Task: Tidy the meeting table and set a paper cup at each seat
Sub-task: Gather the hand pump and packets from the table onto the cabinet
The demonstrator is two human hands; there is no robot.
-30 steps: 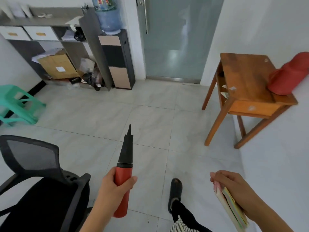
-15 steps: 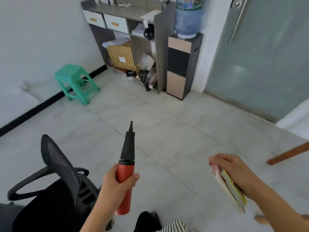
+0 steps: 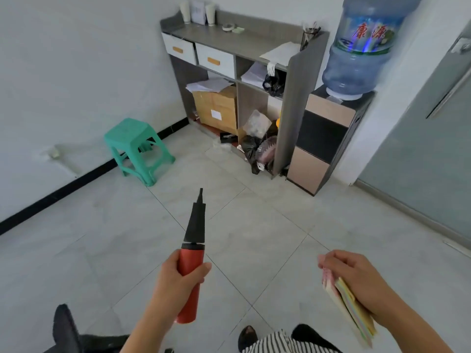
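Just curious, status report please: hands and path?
Left hand grips red pump. Right hand holds coloured paper stack. Floor ahead clear to shelf unit.

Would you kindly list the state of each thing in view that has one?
Left hand: closed around the red pump.
Right hand: closed on a stack of coloured paper.
Drawers: both shut.
Water bottle: upside down on the dispenser.
Green stool: upright.
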